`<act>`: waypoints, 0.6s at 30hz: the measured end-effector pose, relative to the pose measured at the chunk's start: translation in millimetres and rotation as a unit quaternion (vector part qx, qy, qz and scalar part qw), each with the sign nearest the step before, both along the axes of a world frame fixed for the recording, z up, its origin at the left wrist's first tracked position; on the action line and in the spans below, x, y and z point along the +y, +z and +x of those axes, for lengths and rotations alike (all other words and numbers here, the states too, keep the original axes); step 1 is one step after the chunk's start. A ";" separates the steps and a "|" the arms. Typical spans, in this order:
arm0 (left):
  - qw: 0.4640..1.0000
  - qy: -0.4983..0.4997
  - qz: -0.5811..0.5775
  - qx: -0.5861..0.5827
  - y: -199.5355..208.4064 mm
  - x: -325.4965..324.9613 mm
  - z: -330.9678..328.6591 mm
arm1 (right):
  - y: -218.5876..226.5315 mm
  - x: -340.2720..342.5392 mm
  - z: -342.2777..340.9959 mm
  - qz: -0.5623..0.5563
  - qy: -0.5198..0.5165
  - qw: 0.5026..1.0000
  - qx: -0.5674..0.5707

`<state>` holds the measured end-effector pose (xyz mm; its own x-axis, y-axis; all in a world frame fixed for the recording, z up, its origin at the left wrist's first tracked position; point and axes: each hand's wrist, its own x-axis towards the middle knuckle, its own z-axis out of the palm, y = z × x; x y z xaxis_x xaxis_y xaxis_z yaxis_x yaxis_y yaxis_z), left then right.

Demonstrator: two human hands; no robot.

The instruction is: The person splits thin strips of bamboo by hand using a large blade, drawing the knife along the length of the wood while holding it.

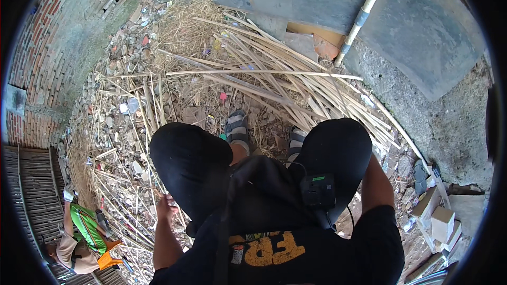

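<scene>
I sit with both knees (190, 158) in black trousers and my feet in grey sandals (237, 129) on rubble. My left hand (167, 207) hangs beside my left thigh, low over thin bamboo strips (137, 216) on the ground. Its fingers are curled near a small pale piece, and I cannot tell whether it grips anything. My right forearm (376, 187) runs down behind my right knee (338, 148), which hides the right hand. A long pile of split bamboo strips (264, 76) lies in front of my feet.
A brick wall (47, 58) curves along the left. Dry straw (185, 29) lies behind the strips. A pale pipe (362, 16) leans on grey slabs at top right. Small cardboard boxes (441, 221) sit at right. Another person in a green shirt (87, 229) crouches at lower left.
</scene>
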<state>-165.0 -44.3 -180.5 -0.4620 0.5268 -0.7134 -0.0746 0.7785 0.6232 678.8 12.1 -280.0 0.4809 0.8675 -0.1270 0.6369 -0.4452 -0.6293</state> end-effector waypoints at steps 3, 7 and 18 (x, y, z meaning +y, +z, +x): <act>0.960 -0.098 0.172 0.198 44.8 55.4 2.6 | 65.2 15.3 4.2 0.058 0.022 0.998 -0.006; 0.776 -0.214 0.410 0.429 176.6 149.8 116.2 | 182.6 39.6 -20.8 0.026 0.010 1.000 0.001; 0.604 -0.582 0.320 0.441 305.9 184.7 254.8 | 350.6 135.2 -119.6 0.165 0.281 0.945 0.009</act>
